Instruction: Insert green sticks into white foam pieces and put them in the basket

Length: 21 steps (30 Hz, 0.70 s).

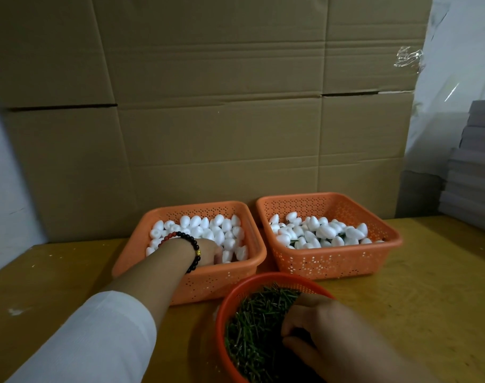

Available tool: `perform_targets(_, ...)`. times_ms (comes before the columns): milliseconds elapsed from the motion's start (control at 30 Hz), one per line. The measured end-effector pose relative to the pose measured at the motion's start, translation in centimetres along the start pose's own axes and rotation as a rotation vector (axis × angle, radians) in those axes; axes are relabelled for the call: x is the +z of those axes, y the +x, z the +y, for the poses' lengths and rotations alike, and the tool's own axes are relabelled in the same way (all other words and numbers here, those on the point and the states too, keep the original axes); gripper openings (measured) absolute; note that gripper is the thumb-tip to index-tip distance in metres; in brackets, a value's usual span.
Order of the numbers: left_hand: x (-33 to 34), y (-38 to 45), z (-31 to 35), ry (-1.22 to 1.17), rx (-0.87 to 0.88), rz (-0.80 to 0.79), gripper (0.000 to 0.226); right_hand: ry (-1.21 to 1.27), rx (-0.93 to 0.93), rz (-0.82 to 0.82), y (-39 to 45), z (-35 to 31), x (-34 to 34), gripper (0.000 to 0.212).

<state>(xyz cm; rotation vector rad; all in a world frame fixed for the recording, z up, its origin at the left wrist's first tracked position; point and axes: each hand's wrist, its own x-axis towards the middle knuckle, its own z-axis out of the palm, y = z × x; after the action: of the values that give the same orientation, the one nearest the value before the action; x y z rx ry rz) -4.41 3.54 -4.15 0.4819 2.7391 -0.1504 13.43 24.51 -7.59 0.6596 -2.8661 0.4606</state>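
The left basket [252,244] holds plain foam pieces [224,230]. The right basket [332,261] holds foam pieces with sticks in them. The round bowl [227,302] holds green sticks [252,327]. The left hand [208,251] reaches into the foam; whether its fingers grip a piece I cannot tell. The right hand [316,324] rests in the sticks, fingers curled down on them.

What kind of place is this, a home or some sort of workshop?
Most likely a small craft or packing workshop. Flattened cardboard lines the wall, and the table holds baskets of white foam pieces and a bowl of green sticks being sorted by hand.
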Motion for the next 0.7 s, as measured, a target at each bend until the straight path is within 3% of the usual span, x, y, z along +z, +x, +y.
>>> perform_targets(100,-0.1,0.0,-1.3,-0.157,0.032,0.163,0.009,0.034,0.002,0.025,-0.1,-0.2,-0.2,0.02)
perform_targets(200,0.0,-0.4,-2.1,-0.531,0.066,0.307,0.023,0.044,0.006,0.033,0.1,-0.4,-0.4,0.017)
perform_targets(333,0.9,-1.7,-1.4,-1.117,0.201,0.348,0.033,0.036,0.025,0.051,0.1,-0.6,-0.3,0.018)
perform_targets(533,1.4,-4.9,0.8,-1.443,0.332,0.56,0.038,0.05,0.069,0.085,-0.1,-0.7,0.0,0.016)
perform_targets(700,2.8,-7.5,2.8,-1.67,0.453,0.53,0.043,0.124,0.101,0.154,-0.3,-0.7,0.2,0.007)
